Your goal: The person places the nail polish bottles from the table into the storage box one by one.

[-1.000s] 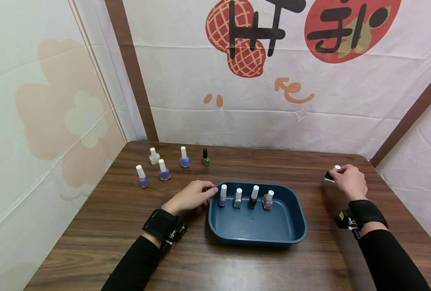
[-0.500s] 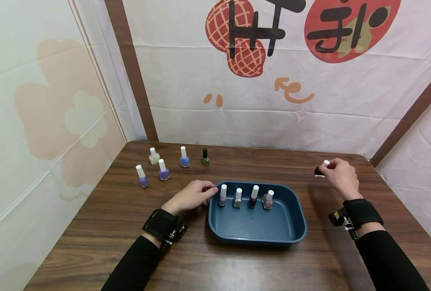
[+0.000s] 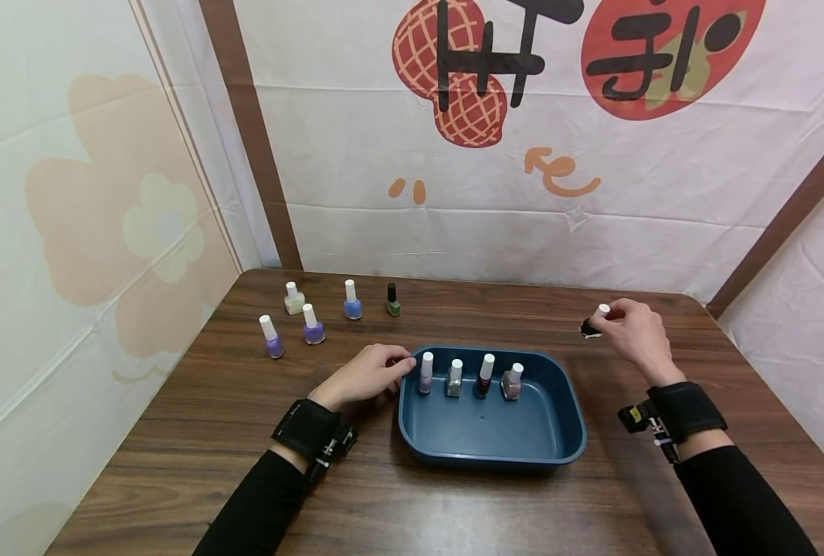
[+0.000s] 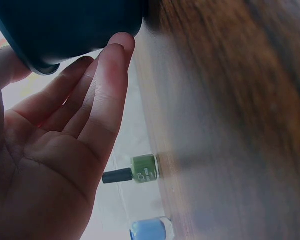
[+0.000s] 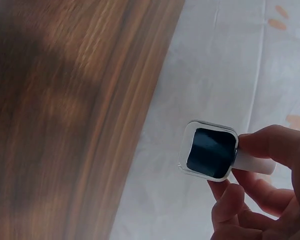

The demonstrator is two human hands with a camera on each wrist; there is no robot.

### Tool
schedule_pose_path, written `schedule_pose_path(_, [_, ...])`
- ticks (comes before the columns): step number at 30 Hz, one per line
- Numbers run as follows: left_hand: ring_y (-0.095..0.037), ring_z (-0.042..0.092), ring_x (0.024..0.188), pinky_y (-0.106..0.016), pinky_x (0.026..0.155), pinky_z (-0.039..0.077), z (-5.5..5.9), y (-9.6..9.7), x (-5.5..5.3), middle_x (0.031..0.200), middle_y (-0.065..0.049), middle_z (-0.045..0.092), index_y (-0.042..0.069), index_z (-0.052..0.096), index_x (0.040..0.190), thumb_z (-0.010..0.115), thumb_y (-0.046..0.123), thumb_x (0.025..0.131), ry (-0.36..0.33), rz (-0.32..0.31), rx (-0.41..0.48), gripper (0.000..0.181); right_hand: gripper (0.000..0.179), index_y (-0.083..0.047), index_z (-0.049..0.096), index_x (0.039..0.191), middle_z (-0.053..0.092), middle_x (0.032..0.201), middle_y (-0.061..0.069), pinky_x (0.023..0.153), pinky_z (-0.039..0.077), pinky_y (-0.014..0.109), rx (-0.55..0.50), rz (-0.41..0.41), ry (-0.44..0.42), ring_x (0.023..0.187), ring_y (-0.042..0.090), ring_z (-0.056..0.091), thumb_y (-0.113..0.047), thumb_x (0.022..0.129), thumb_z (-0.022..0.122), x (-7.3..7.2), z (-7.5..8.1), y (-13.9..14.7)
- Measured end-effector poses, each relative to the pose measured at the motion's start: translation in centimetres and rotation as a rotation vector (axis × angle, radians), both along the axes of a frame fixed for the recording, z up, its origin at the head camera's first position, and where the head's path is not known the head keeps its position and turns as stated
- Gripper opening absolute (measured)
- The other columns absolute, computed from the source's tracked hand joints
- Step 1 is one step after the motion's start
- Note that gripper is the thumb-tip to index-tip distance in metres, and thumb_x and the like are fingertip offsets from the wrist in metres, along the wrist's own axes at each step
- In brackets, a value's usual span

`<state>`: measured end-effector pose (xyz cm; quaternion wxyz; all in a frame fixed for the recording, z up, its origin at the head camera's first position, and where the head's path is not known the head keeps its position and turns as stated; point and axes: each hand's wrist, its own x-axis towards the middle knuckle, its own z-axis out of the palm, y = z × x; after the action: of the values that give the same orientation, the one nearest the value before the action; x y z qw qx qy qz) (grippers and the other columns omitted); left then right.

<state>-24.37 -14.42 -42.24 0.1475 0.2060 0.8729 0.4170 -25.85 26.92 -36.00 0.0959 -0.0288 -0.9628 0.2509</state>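
Note:
In the head view my right hand pinches the white cap of a nail polish bottle over the right part of the table. The right wrist view shows its square clear glass with dark polish inside, tilted, thumb and fingertips on the cap. My left hand rests against the left back corner of a blue tray, fingers fairly straight along its wall and thumb at the rim. Inside the tray, a row of nail polish bottles stands along the back: pale lilac, glittery silver, dark red and mauve.
Several more bottles stand at the back left of the wooden table: two purple ones, a cream one, a blue one and a green one with a black cap. Printed cloth hangs behind the table.
My right hand has moved left toward the tray, carrying the dark nail polish bottle. The left hand and the tray have stayed in place.

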Motion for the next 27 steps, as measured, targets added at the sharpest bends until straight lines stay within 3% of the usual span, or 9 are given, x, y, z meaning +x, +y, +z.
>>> schedule_pose_path(8, [-0.018, 0.065, 0.071, -0.030, 0.060, 0.052, 0.0, 0.0, 0.1, 0.090, -0.005, 0.066, 0.008, 0.064, 0.118, 0.047, 0.032, 0.102, 0.002, -0.001, -0.001, 0.034, 0.028, 0.001, 0.066, 0.102, 0.069, 0.095, 0.022, 0.064, 0.043, 0.034, -0.004, 0.084, 0.042, 0.084, 0.033, 0.062, -0.022, 0.088, 0.060, 0.6, 0.5, -1.1])
schedule_pose_path(18, [-0.016, 0.064, 0.071, -0.029, 0.060, 0.053, 0.0, 0.0, -0.1, 0.093, -0.006, 0.066, 0.008, 0.064, 0.120, 0.047, 0.032, 0.102, -0.006, 0.000, -0.007, 0.035, 0.025, 0.000, 0.066, 0.104, 0.070, 0.102, 0.023, 0.075, 0.048, 0.046, -0.010, 0.194, 0.052, 0.089, 0.037, 0.069, -0.020, 0.090, 0.063, 1.5, 1.1, -2.1])
schedule_pose_path(27, [-0.015, 0.063, 0.071, -0.029, 0.060, 0.053, 0.1, 0.1, 0.0, 0.092, -0.006, 0.066, 0.007, 0.064, 0.120, 0.047, 0.031, 0.102, -0.015, 0.004, -0.004, 0.034, 0.022, -0.002, 0.069, 0.103, 0.072, 0.096, 0.019, 0.063, 0.045, 0.032, -0.016, 0.230, 0.041, 0.076, 0.023, 0.067, -0.018, 0.088, 0.067, 1.9, 1.6, -2.8])
